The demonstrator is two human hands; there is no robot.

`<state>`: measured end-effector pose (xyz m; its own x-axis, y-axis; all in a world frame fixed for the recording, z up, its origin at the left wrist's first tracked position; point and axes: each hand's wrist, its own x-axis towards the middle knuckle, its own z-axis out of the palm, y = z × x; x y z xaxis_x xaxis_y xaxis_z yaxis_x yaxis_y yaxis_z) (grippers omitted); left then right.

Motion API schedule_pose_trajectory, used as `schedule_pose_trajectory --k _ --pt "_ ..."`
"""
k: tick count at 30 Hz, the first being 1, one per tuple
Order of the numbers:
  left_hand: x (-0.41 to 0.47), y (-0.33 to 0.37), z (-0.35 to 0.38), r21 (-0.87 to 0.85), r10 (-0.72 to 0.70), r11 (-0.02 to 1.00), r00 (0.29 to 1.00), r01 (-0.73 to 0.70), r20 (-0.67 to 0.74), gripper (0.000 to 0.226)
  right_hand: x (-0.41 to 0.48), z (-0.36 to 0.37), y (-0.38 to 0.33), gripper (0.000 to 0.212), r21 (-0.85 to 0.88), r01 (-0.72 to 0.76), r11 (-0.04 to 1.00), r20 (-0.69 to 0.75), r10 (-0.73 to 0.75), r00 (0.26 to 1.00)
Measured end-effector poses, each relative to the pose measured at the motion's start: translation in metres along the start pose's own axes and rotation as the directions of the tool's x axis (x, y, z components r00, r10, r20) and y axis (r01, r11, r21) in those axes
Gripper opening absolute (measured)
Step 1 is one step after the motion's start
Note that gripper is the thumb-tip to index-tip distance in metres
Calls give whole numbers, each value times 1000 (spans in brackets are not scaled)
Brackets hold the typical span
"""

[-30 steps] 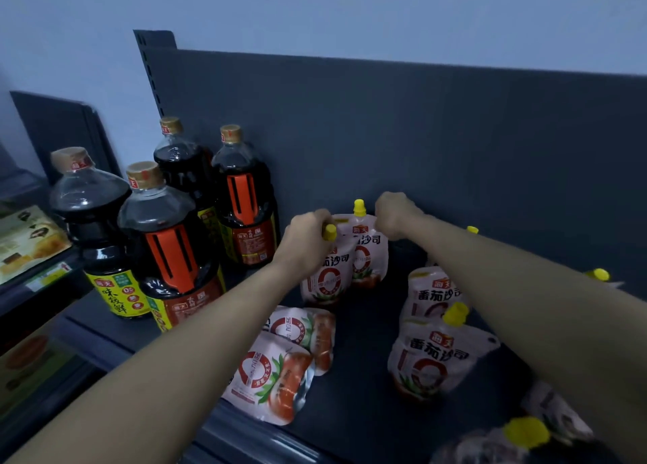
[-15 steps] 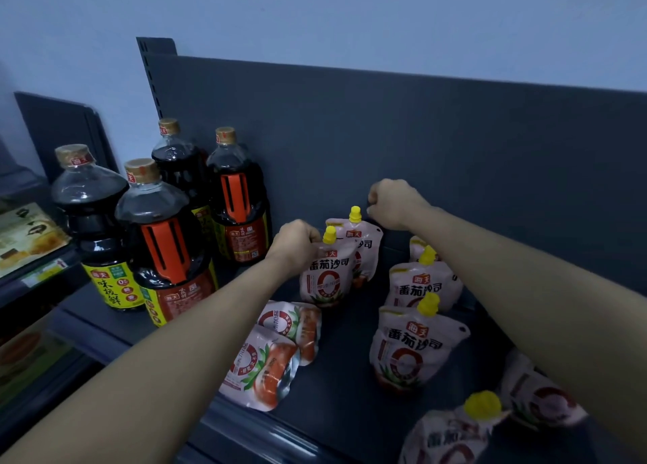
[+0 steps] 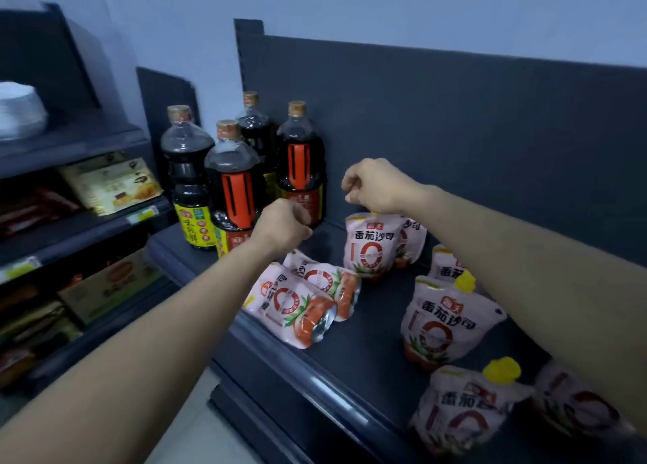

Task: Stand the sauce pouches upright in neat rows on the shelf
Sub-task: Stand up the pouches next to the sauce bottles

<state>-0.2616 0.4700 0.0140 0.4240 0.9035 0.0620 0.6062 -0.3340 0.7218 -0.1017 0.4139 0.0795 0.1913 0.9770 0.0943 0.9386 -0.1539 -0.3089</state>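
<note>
Pink-and-white tomato sauce pouches with yellow caps stand and lie on the dark shelf. My right hand is closed over the cap of an upright pouch near the back, with a second pouch upright just behind it. My left hand is a closed fist with nothing visible in it, left of that pouch and above two pouches lying flat. To the right, a row of upright pouches runs towards the front, partly hidden by my right forearm.
Several large dark soy sauce bottles stand at the shelf's left end, close to my left hand. The back panel rises behind the pouches. The shelf's front lip runs diagonally. Neighbouring shelves on the left hold boxed goods.
My left hand has let go of the front upright pouch and moved left. My right hand has come forward from the rear pouch onto the front pouch's cap. The view has swung left.
</note>
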Motion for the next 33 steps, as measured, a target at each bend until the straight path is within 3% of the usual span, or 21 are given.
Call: schedule_pose_trajectory --k 6,9,13,23,33 --pt "-38 -53 -3 147 -206 968 978 201 19 13 9 48 -29 30 -73 91 993 261 -69 963" --pt "-46 -75 -1 153 -336 931 942 332 -1 18 14 71 -35 35 -120 115 986 372 -63 926" --pt "-47 -94 2 108 -397 913 918 393 12 22 25 93 -41 38 -191 135 972 457 -34 889" --pt "-23 -116 16 113 -551 834 820 540 156 30 51 130 -40 45 -204 17 979 496 88 864" --pt "-11 -126 18 129 -614 789 774 600 156 42 61 145 -33 33 -84 -124 989 500 150 853"
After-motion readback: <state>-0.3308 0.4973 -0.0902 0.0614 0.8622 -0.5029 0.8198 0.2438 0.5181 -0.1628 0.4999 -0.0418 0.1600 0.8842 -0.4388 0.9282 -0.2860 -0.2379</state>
